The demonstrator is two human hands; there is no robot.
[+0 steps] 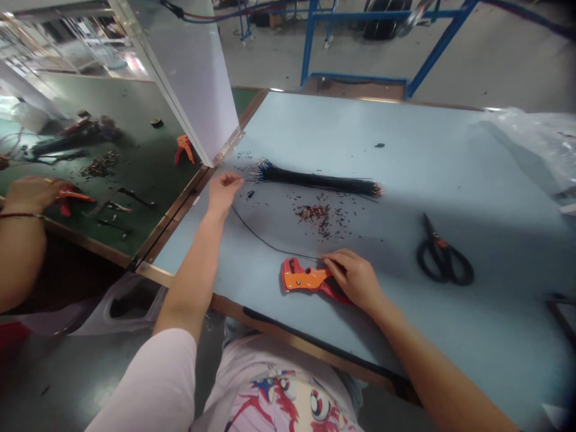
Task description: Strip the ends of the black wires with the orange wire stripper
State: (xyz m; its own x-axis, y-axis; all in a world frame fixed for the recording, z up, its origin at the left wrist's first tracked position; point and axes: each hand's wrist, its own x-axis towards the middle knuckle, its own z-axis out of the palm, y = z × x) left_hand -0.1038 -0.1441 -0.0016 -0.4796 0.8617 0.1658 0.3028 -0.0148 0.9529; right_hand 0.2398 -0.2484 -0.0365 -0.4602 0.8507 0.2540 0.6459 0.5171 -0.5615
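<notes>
Wire, one: slack, pinched in left hand and right hand; best held lightly, unkinked. Stripper, one: partly under the right hand. Bundle, one: beyond the grip.

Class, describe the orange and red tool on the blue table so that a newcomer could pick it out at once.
On the blue table, look near the edge closest to the person. The tool lies beyond that edge, its handles partly hidden by the right hand. Its orange body sets it apart from the black-looped scissors; similar orange tools are on the green table.
</notes>
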